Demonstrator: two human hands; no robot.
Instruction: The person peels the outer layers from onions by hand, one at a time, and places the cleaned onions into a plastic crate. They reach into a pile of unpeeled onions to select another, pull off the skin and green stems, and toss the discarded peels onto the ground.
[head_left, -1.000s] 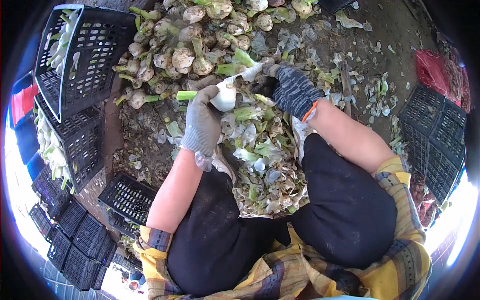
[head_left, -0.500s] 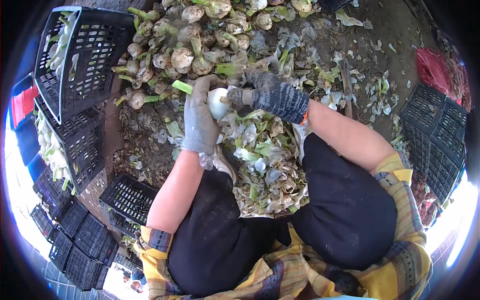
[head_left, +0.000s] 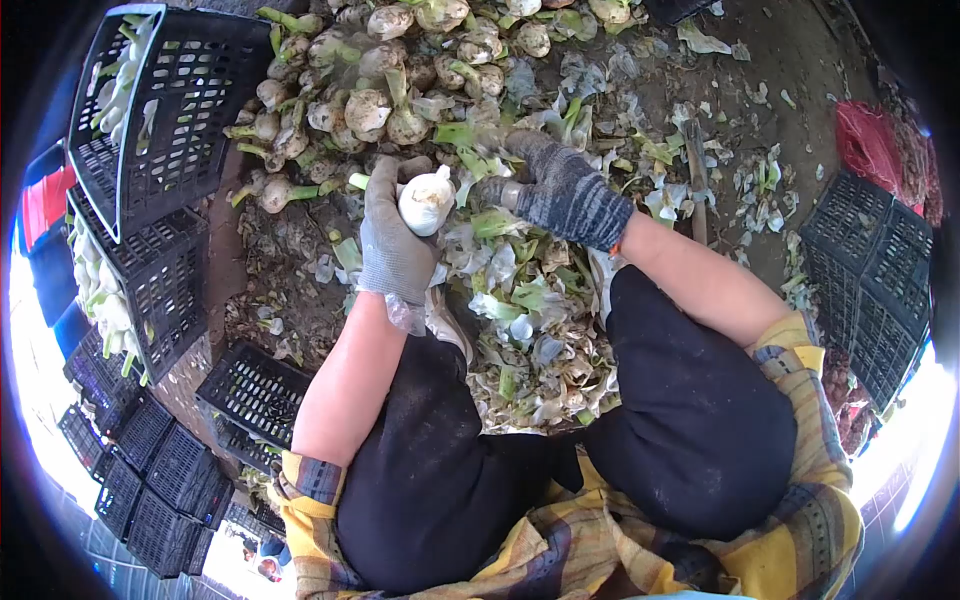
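Observation:
My left hand (head_left: 392, 235), in a grey knit glove, is closed around a white garlic bulb (head_left: 427, 203). The bulb's ragged root end points up and right, and its short green stem (head_left: 359, 181) pokes out on the far left side of the glove. My right hand (head_left: 555, 185), in a dark speckled glove, is just right of the bulb and apart from it. Its thumb and fingers are spread, with a pale band or cover around the thumb; the fingertips are blurred. Beyond both hands lies a heap of dirt-covered bulbs (head_left: 367, 112) with green stems.
Black plastic crates (head_left: 195, 120) holding white stemmed bulbs stand at left, with a low black crate (head_left: 255, 390) nearer me. More crates (head_left: 865, 260) and a red mesh bag (head_left: 865, 135) are at right. Peelings (head_left: 545, 350) cover the ground between my legs; a wooden stick (head_left: 695, 170) lies beyond.
My right hand has moved off the bulb to the right and its fingers have parted. The bulb has turned in my left hand, its root end now facing upward.

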